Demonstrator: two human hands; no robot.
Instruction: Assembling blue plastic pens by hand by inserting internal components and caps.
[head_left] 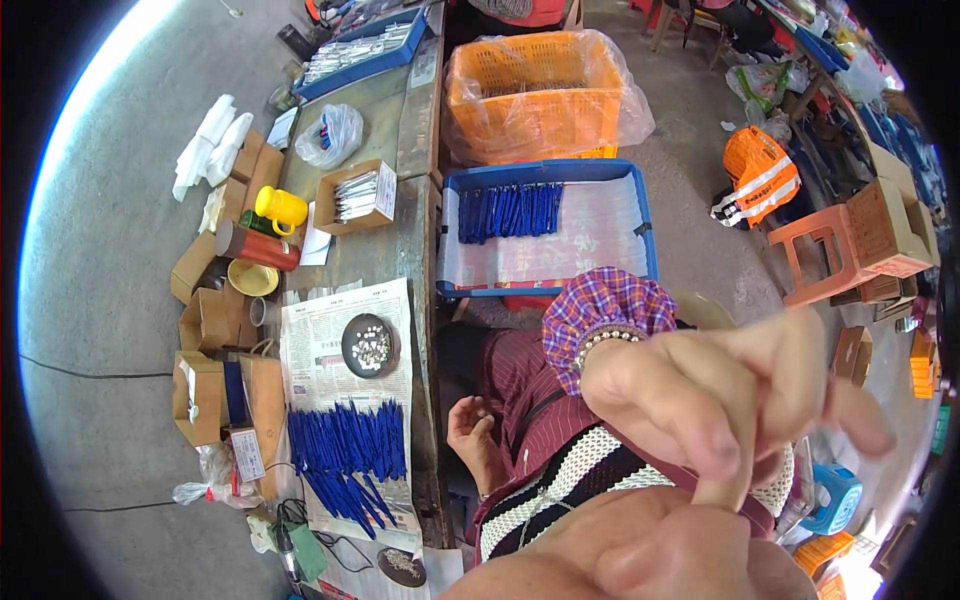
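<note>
Plaid-cuffed hand: right up at the lens, big and blurred, a bare hand (pixel 725 390) with a gathered purple plaid fabric cuff (pixel 605 305) and a beaded bracelet (pixel 600 341)! Fingers bend toward blurred bare skin (pixel 640 560) at the lower edge; the grip looks narrow, but whether it holds anything, I cannot tell.
Curled hand: beside the desk edge, a second bare hand (pixel 472 432) sits half closed, nothing showing in its grip. Left or right, and whose, stays unclear for both.
Blue sticks: slim, deep-blue, pen-like pieces (pixel 350 450) lie in a packed row on a printed newspaper sheet (pixel 318 385), left of the curled hand; the paper probably shields the long, worn desk (pixel 380 255).
Dark dish: round and shallow (pixel 393 350), it gathers small white bits (pixel 372 348), likely so none roll off.
Blue tray: rectangular plastic, pale-lined (pixel 500 291), with more blue pieces (pixel 510 210) ranged side by side leftward, presumably for tidiness.
Orange crate: latticed plastic (pixel 535 125) beyond the tray, wrapped in clear film, perhaps against dust.
</note>
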